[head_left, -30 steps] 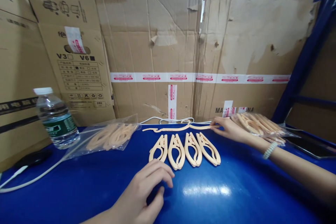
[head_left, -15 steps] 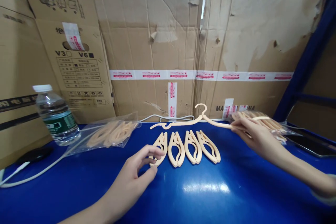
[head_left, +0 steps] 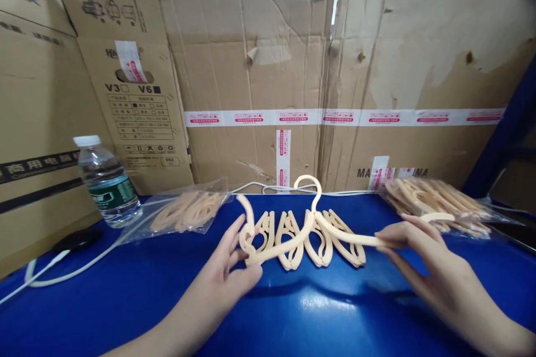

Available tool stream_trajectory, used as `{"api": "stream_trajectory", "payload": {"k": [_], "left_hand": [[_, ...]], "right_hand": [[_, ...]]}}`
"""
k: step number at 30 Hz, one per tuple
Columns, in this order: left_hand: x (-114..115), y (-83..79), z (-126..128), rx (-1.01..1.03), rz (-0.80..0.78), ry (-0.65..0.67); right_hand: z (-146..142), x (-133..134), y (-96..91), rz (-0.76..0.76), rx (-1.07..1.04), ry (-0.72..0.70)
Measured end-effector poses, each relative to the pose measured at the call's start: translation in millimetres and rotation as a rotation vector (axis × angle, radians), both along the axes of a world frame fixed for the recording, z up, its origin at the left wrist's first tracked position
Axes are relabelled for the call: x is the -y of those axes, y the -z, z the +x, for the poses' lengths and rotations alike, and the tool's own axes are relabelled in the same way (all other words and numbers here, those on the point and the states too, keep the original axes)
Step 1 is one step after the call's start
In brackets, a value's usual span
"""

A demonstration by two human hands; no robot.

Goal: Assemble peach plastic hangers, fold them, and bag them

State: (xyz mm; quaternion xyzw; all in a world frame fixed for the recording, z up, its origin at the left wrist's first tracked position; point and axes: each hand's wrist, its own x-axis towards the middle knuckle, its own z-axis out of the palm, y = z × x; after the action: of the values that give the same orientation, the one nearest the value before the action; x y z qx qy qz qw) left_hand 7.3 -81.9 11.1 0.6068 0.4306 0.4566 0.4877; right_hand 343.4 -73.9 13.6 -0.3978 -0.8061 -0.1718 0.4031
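A cream folding clothes hanger [head_left: 347,236], its arms spread and its hook upward, is held in front of me above the table. My right hand [head_left: 435,262] pinches the end of its right arm between thumb and fingers. At the other end, my left hand [head_left: 221,273] closes around the curled left arm, fingers behind and thumb in front. Behind the held hanger, several folded hangers [head_left: 292,261] of the same kind lie in a row on the blue tabletop [head_left: 318,329], partly covered by it.
Clear bags of hangers lie at left [head_left: 188,212] and right [head_left: 435,201]. A water bottle [head_left: 111,192] stands far left near a black device [head_left: 77,239] with a white cable [head_left: 75,276]. Cardboard sheets [head_left: 251,78] wall the back; a blue post [head_left: 502,122] rises at right.
The spread hanger has come nearer to me and lower, carried by my right hand. My left hand has taken hold of its left end. The view has shifted slightly.
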Motion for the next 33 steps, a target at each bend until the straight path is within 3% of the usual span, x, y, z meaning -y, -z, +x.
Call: {"api": "stream_trajectory", "payload": {"k": [5,9,14,19,25,29,33], "left_hand": [[13,-4.0,6,-0.373,0.220,0.138],[15,-9.0,8,-0.489,0.278,0.094],[7,-9.3,4,-0.477,0.264,-0.051],[3,-12.3,2,-0.442,0.179,-0.098],[0,-9.4,2,-0.297,-0.025,-0.038],[1,-8.2,3,-0.275,-0.043,0.001],[3,-9.5,4,-0.278,-0.012,0.009]], "right_hand": [[-8,9,9.1,-0.076,0.092,-0.074],[-7,10,7.3,-0.064,0.126,-0.074],[-3,11,0.2,0.054,0.204,0.029],[-1,17,0.3,0.118,0.212,0.136],[1,20,3.1,0.157,0.277,0.117],[2,21,7.4,0.142,0.241,0.035],[-4,20,9.0,0.057,0.064,-0.066]]}}
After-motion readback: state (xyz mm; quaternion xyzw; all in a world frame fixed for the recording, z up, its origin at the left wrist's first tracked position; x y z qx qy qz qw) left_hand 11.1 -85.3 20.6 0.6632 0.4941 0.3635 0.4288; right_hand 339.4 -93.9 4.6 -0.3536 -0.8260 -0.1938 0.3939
